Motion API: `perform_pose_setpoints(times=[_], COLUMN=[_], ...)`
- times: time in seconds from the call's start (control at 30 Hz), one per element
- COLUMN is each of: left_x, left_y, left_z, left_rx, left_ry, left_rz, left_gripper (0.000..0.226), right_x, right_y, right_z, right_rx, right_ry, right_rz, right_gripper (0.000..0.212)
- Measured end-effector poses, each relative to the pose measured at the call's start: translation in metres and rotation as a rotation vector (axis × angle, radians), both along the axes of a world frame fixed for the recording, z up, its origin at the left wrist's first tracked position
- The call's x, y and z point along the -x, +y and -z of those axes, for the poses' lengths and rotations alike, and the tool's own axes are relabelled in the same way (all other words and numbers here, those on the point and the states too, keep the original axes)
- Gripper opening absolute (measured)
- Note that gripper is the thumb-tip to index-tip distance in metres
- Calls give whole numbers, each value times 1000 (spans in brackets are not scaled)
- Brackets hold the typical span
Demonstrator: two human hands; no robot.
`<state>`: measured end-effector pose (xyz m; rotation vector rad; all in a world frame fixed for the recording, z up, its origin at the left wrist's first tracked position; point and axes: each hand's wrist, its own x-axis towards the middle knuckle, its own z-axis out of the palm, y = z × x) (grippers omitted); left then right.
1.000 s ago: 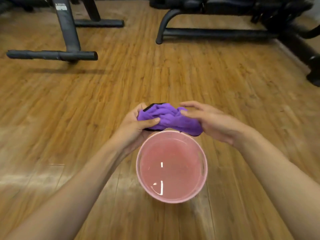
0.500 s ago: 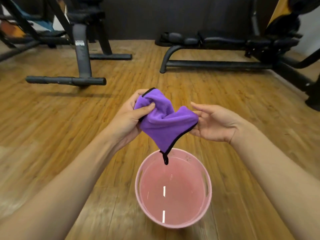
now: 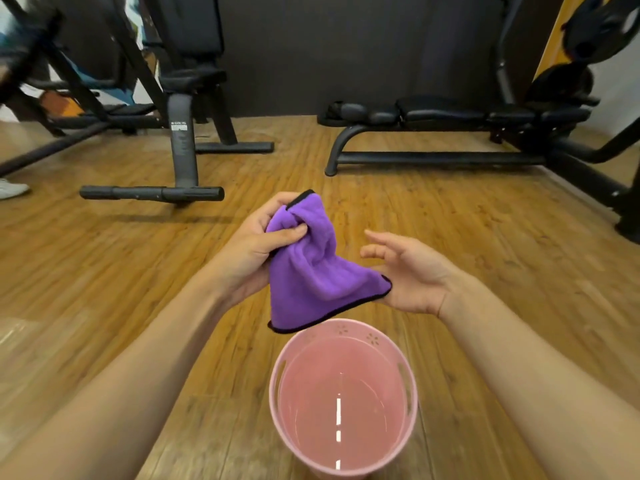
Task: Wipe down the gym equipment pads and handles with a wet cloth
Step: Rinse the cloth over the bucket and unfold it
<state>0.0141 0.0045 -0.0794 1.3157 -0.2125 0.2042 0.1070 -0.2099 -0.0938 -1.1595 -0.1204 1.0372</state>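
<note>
My left hand (image 3: 259,247) grips the bunched top of the purple cloth (image 3: 311,275), which hangs above the pink bucket (image 3: 277,375). My right hand (image 3: 412,271) is spread, palm touching a corner. The cloth looks soft, limp and light, so I'd gather it into a pad.

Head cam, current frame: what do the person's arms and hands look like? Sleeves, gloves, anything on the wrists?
Nothing is worn as far as the view shows. The left hand and right hand are bare, with no gloves, rings or tape visible. The left forearm and right forearm are uncovered down to the frame edge, with no sleeves, watch or wristbands. No markings are visible.
</note>
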Motion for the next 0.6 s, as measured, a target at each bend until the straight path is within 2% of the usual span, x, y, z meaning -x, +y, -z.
perform_pose_setpoints(times=[0.23, 0.37, 0.5, 0.6], left_x=[18, 26, 29, 28], left_y=[12, 29, 36, 48], left_z=[-22, -30, -36, -34], left_rx=[-132, -350, -647, -808], left_ry=[96, 145, 84, 110], left_rz=[161, 177, -36, -278], left_gripper=[46, 47, 56, 67], right_x=[14, 15, 7, -3], right_y=[9, 1, 3, 4], right_z=[-2, -11, -14, -17], right_rx=[71, 134, 53, 103], right_ry=[-94, -203, -370, -603], right_rz=[-237, -297, 25, 346], right_gripper=[23, 22, 28, 24])
